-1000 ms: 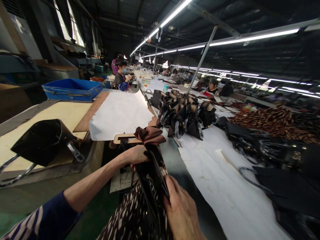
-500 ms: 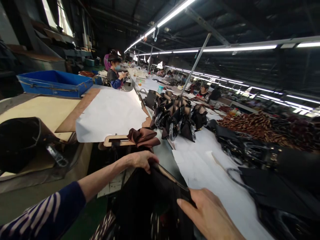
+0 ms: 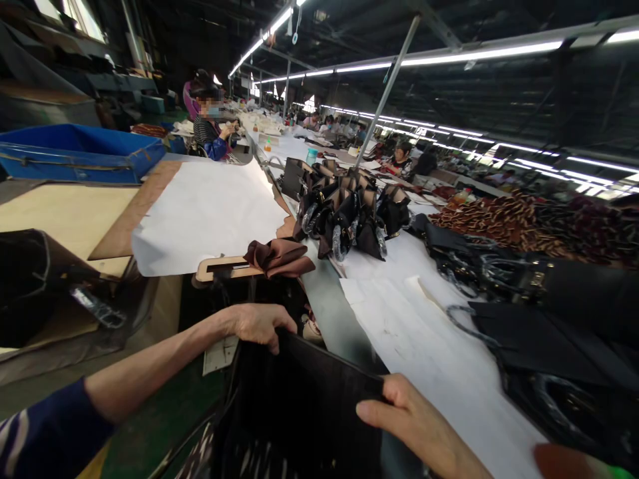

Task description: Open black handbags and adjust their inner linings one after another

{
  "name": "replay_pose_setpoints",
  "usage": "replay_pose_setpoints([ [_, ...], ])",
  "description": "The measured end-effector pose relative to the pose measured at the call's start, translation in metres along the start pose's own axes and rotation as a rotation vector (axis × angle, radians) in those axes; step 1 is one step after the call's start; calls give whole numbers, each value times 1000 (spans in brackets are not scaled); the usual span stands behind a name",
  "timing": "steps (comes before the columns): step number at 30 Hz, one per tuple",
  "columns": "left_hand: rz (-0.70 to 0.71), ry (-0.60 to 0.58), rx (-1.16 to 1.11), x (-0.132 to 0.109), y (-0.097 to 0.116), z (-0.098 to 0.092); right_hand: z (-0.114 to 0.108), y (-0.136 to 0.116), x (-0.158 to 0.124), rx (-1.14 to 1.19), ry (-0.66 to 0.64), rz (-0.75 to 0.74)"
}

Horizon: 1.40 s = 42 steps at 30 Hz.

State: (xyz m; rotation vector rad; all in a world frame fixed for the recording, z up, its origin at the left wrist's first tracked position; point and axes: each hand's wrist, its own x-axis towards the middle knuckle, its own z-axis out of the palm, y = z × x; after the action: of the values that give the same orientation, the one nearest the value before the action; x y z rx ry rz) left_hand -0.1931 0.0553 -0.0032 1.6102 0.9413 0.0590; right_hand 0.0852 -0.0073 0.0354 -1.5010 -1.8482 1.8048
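Low in the middle of the head view, a black bag (image 3: 319, 392) hangs with its dark top edge stretched between my hands. My left hand (image 3: 259, 324) pinches the far left corner of that edge, fingers bent over it. On the right end of the edge, my right hand (image 3: 407, 412) grips with the thumb on the near side. Just beyond my left hand is a pale wooden piece with a slot (image 3: 224, 267), a bunched brown cloth (image 3: 279, 257) resting on its right end.
Several black bags (image 3: 344, 216) with wrapped handles stand on the long table; more black bags (image 3: 539, 346) lie at right. White sheets (image 3: 210, 213) cover surfaces. A blue tray (image 3: 80, 156) sits back left. A person (image 3: 212, 126) works farther along; a metal pole (image 3: 389, 86) rises mid-table.
The bag's edge has been pulled straighter and wider between my hands. My left hand has shifted left, and the view has turned slightly, so the surroundings sit farther left and higher.
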Motion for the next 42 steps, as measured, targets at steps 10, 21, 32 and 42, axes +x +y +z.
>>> replay_pose_setpoints([
  [10,341,285,151,-4,10,25,0,17,4,-15,-31,-22],
  [21,447,274,106,4,13,28,9,15,-10,-75,29,-86],
  [32,380,292,52,4,9,32,10,16,-14,-215,84,-74],
  [42,157,383,-23,10,15,38,13,16,-15,-425,241,-21],
])
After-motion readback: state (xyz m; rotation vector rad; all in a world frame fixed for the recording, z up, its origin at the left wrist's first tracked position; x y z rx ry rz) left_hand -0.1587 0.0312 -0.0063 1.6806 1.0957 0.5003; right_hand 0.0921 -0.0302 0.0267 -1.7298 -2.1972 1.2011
